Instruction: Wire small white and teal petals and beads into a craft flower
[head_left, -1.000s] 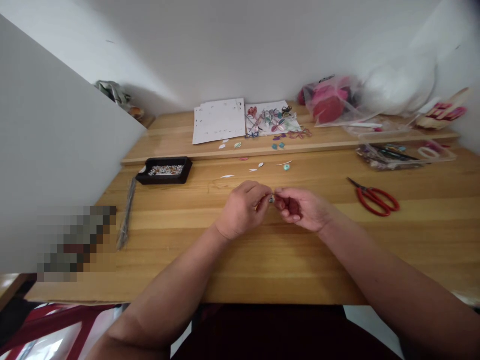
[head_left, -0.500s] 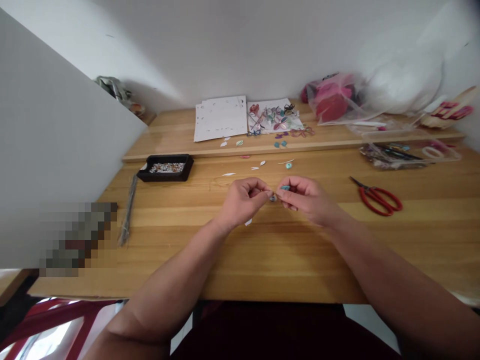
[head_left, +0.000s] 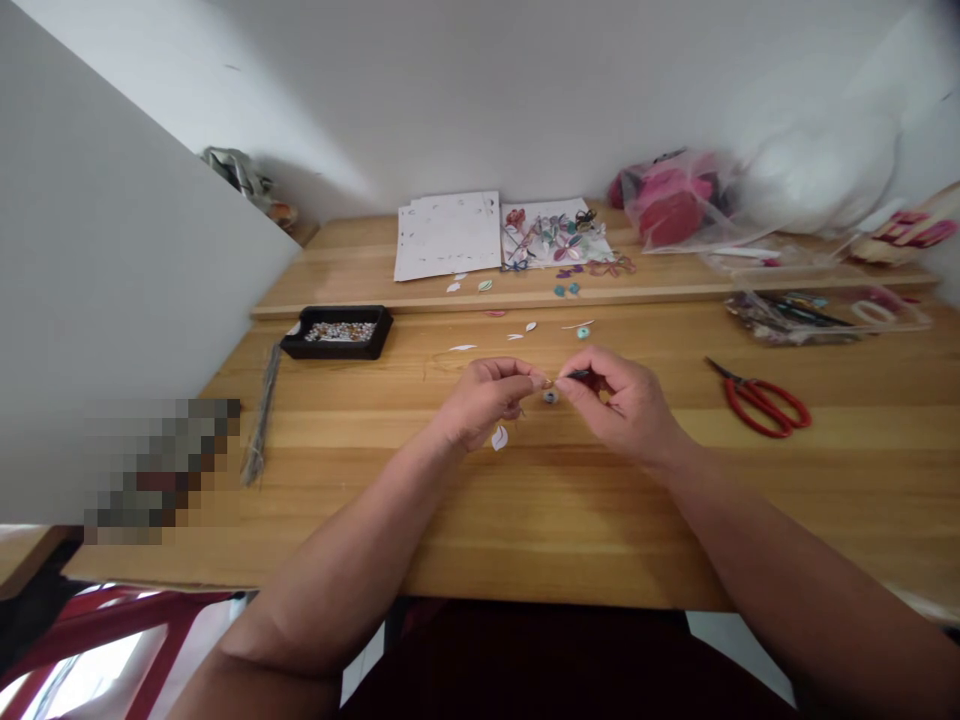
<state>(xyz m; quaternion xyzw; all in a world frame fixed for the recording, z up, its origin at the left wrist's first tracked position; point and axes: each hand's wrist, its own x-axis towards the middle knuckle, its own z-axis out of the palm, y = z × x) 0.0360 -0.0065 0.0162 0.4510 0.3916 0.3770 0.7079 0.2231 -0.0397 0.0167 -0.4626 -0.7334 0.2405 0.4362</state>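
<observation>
Left hand (head_left: 491,398): one, palm inward, thumb and finger pinching one tiny gold-coloured piece (head_left: 547,384). Right hand (head_left: 622,405): one, curled, pinching one dark piece (head_left: 579,374), fingertips nearly meeting. Just below: one round piece (head_left: 551,397); one white leaf (head_left: 499,437). Counter (head_left: 570,530): one red-handled scissors (head_left: 765,404), one black tray (head_left: 337,351).

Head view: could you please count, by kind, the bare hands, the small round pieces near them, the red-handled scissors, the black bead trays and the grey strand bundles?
Left hand and right hand: 2
Mint round piece and pale round piece: 2
Red-handled scissors: 1
Black bead tray: 1
Grey strand bundle: 1
Total: 7
</observation>
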